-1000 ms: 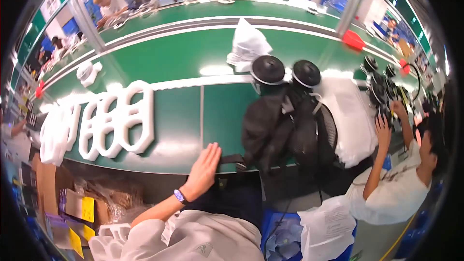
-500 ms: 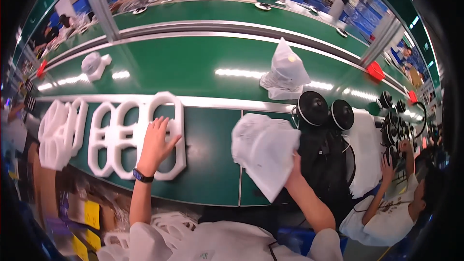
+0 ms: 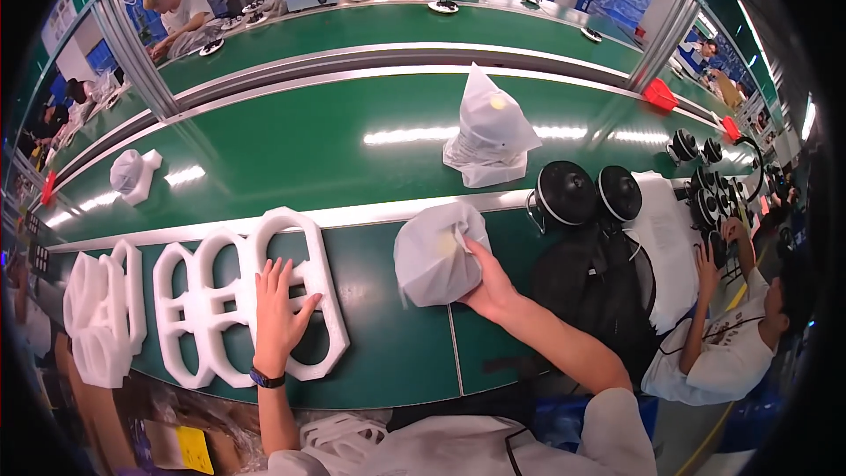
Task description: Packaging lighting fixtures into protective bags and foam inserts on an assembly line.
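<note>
Your left hand [image 3: 280, 316] lies flat, fingers spread, palm down on the white foam tray [image 3: 251, 308] with the ring-shaped cutouts, not gripping anything, just pressing on the ring nearest you; dark wristband on that wrist. Your right hand [image 3: 487, 284] is clasped on the white-bagged bundle [image 3: 438, 254], fingers curled round its right side, thumb tucked into the wrapping. That bundle sits on the near green bench [image 3: 397, 344], just right of the foam tray and not touching it. Left of the tray, a stack of more white foam pieces [image 3: 99, 317] at the bench's left end. Right of your right arm, a black bag [image 3: 595, 286] rests on the bench edge, two round black speaker units [image 3: 586, 196] standing just behind it, side by side. Further right a co-worker in a white shirt [image 3: 723, 348] has a hand up on a white sheet [image 3: 663, 242] by a cluster of more black round units [image 3: 705, 198]. Beyond the pale strip, on the wide green conveyor [image 3: 308, 141], a second white-bagged bundle [image 3: 489, 132] stands upright with a peaked top, well apart from yours. Far left on that belt, a small white foam piece [image 3: 134, 174]. At the back, other people sit at a further green line [image 3: 370, 22], with red bins [image 3: 661, 95] off to the right
</note>
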A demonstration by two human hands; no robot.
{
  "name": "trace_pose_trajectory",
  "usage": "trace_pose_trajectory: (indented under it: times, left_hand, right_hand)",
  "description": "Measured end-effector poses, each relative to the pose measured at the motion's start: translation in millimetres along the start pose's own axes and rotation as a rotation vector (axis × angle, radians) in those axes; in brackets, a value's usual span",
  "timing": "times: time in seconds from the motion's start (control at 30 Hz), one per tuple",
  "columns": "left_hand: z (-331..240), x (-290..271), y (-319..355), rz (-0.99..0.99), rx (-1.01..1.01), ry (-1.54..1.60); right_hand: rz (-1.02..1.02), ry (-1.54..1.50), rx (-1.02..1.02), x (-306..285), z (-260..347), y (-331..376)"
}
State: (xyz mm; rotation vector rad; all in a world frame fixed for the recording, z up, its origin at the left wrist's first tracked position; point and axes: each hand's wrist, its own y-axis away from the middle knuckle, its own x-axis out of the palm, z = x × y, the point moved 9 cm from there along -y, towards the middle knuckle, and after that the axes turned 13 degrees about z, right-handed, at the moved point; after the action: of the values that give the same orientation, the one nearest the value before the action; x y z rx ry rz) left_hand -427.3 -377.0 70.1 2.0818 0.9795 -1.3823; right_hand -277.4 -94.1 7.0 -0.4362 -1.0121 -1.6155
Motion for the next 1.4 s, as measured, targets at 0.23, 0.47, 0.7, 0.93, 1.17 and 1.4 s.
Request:
trace_pose_trajectory:
  times: [0.23,0.47,0.7,0.93,1.17,1.4]
  left_hand:
    - [9,0,4,-0.003,-0.003,-0.01]
    - [-104,-35,-12,-0.103,0.306,0.313]
    - [-169,-31,-194,0.17,0.36,0.657]
    - [-141,133,-366,0.385,0.001,1.064]
    - [-182,127,-349,0.548,0.083,1.271]
    - [-260,4,-299,0.634,0.353,1.038]
  right_hand:
    - [-0.502,0.739,-0.333,-42,112,22]
    - [-0.604,0.845,-0.475,-110,296,-109]
    - [-0.255,0.257,-0.315,-109,228,-161]
    - [0.0,0.072,-0.412,-107,210,-204]
    - [-0.149,0.081,-0.523,-80,207,-160]
    - [-0.087,0.393,-0.678,-2,254,-49]
